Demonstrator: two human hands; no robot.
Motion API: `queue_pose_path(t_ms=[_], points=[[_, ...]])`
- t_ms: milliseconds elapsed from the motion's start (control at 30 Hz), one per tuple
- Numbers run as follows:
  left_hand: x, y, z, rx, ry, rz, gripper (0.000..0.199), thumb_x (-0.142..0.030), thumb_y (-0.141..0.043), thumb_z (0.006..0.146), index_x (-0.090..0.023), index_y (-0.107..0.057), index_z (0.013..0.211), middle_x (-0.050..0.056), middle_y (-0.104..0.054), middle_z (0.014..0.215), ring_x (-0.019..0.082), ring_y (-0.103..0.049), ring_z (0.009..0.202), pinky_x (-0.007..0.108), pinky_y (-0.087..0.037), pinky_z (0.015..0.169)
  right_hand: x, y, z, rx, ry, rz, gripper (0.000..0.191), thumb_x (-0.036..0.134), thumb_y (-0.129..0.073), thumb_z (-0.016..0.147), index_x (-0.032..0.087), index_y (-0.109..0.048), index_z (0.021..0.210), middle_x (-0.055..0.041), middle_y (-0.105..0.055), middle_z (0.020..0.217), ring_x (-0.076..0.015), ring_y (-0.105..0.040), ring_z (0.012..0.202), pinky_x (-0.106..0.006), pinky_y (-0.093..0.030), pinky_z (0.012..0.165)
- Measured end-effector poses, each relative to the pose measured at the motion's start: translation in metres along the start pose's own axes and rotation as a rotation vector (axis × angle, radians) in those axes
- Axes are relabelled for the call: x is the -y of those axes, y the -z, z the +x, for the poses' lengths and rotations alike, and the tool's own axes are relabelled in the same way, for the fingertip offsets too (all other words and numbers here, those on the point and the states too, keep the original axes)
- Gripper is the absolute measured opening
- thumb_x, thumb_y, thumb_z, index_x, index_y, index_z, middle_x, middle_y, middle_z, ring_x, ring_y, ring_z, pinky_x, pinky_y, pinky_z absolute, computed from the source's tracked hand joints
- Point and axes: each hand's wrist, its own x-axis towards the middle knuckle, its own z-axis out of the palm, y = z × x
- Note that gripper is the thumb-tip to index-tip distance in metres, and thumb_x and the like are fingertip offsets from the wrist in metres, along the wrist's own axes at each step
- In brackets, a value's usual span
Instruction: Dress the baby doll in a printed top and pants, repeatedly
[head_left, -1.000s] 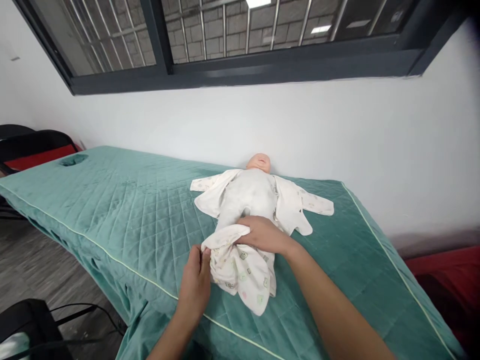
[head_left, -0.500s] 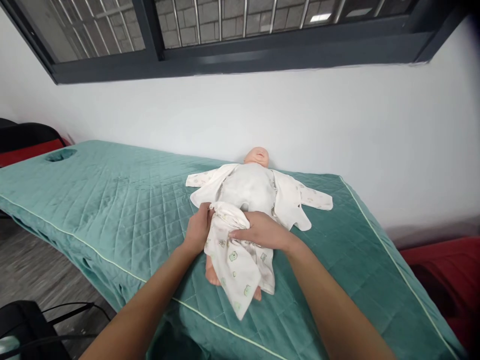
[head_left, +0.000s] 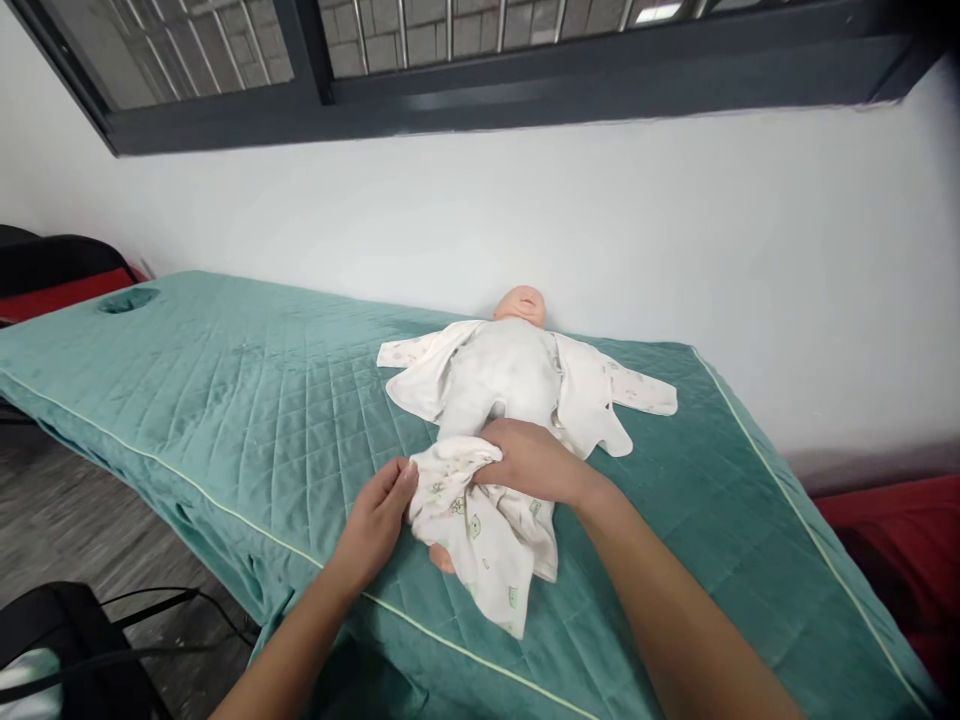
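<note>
White garment point(head_left: 499, 560) with green prints point(head_left: 475, 526) in left hand point(head_left: 375, 512) and right hand point(head_left: 531, 460)

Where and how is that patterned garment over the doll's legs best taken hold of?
I'd take the patterned garment by its bunched upper edge, coming in from both sides. The fold there should give something to pinch, as the left hand does, whereas the lower end hangs loose over the green cover.
</note>
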Motion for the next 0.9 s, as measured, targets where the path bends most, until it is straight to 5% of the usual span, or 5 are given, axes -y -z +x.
queue_pose_path(t_ms=[300, 400, 567, 900], points=[[-0.040, 0.001, -0.015, 0.298, 0.173, 0.014, 0.039, -0.045, -0.077, 0.070, -0.014, -0.077, 0.095, 0.007, -0.075, 0.083, 0.023, -0.065, 0.074, 0.029, -0.049, 0.067, 0.003, -0.001, -0.002, 0.005, 0.039, -0.022, 0.024, 0.046, -0.075, 0.076, 0.023, -0.067, 0.079, -0.0009, -0.073, 0.091, -0.0206, -0.065, 0.086, -0.026, -0.037, 0.066], [-0.036, 0.007, -0.020, 0.401, 0.237, -0.078, 0.035, -0.044, -0.079, 0.070, -0.012, -0.077, 0.085, 0.008, -0.073, 0.080, 0.021, -0.063, 0.070, 0.027, -0.048, 0.066, 0.007, 0.002, -0.006, 0.004, 0.060, -0.007, 0.028, 0.046, -0.079, 0.072, 0.022, -0.066, 0.079, -0.0009, -0.071, 0.089, -0.0201, -0.063, 0.085, -0.026, -0.037, 0.066], [-0.015, 0.010, -0.035, 0.386, 0.230, -0.346, 0.038, -0.045, -0.077, 0.074, -0.013, -0.077, 0.094, 0.009, -0.073, 0.087, 0.021, -0.064, 0.079, 0.029, -0.049, 0.081, 0.011, 0.005, -0.009, 0.023, 0.093, -0.010, 0.045, 0.060, -0.080, 0.066, 0.021, -0.062, 0.078, -0.0015, -0.066, 0.085, -0.0198, -0.057, 0.083, -0.028, -0.037, 0.066], [-0.026, 0.010, -0.049, 0.548, 0.213, -0.025, 0.041, -0.052, -0.060, 0.087, -0.014, -0.073, 0.093, 0.007, -0.068, 0.085, 0.018, -0.056, 0.075, 0.026, -0.046, 0.069, 0.002, -0.005, -0.011, -0.005, 0.151, -0.052, 0.040, 0.044, -0.083, 0.063, 0.021, -0.055, 0.078, -0.0008, -0.058, 0.084, -0.0175, -0.050, 0.082, -0.029, -0.037, 0.071]])
